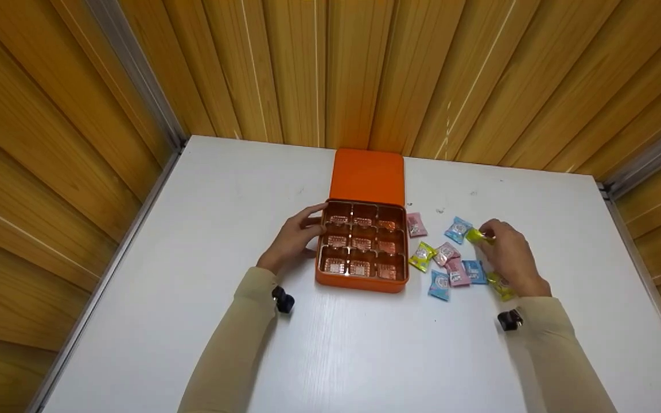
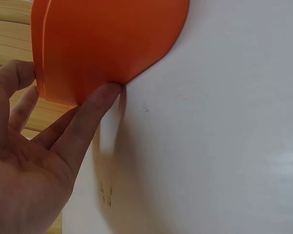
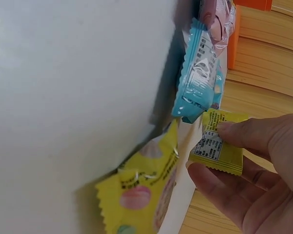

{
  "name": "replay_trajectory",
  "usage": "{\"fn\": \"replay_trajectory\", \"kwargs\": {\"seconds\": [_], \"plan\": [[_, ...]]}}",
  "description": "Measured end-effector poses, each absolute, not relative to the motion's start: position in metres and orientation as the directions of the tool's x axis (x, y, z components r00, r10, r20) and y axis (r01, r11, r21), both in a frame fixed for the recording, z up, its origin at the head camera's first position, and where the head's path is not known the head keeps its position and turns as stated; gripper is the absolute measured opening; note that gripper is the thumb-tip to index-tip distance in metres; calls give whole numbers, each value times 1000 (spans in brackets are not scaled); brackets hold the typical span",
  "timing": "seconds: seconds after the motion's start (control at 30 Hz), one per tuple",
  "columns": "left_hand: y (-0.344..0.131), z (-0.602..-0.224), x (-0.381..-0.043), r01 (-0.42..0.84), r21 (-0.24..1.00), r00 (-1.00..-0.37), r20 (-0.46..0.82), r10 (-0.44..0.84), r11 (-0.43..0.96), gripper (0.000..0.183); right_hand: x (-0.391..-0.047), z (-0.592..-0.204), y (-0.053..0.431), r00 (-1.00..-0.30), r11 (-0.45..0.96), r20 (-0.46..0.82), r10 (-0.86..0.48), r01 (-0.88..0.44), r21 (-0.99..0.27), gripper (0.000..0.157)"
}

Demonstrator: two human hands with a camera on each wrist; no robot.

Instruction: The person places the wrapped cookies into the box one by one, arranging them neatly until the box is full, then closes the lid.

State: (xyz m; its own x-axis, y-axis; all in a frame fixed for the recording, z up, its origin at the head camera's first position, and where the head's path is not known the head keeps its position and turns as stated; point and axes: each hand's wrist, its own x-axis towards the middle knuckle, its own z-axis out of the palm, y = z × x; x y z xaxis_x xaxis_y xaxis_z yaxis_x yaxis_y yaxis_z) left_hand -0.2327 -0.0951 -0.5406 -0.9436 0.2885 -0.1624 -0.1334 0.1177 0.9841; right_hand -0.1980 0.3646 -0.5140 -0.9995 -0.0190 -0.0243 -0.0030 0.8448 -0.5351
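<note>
An orange tin box [image 1: 362,284] with a nine-part divider stands on the table, its lid [image 1: 368,175] folded back behind it. My left hand [image 1: 295,238] touches the box's left side, fingertips spread along the wall, as the left wrist view also shows. Between thumb and fingers, my right hand [image 1: 508,255] pinches a yellow wrapped candy [image 3: 219,141] at the right of the candy pile. Beneath that hand lies another yellow candy [image 3: 141,195]. Close by is a blue candy [image 1: 458,229].
Right of the box lie pink candies [image 1: 416,224], more blue candies [image 1: 439,285] and a yellow candy [image 1: 422,256], some overlapping. The white table [image 1: 135,321] meets wood-patterned walls [image 1: 296,69] at the back and sides.
</note>
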Motion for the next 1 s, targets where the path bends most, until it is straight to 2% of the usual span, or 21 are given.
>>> {"fn": "replay_trajectory", "kwargs": {"seconds": [0.37,1.0], "plan": [[-95,-541,-234,-122,985,-946,-154,287,126,59,-199,-509,359,-999,835,9,-33,-32,-550,35],[-96,-540,-235,-146,979,-942,-182,281,141,60,-199,-488,340,-998,820,3,-60,-51,-570,32]]}}
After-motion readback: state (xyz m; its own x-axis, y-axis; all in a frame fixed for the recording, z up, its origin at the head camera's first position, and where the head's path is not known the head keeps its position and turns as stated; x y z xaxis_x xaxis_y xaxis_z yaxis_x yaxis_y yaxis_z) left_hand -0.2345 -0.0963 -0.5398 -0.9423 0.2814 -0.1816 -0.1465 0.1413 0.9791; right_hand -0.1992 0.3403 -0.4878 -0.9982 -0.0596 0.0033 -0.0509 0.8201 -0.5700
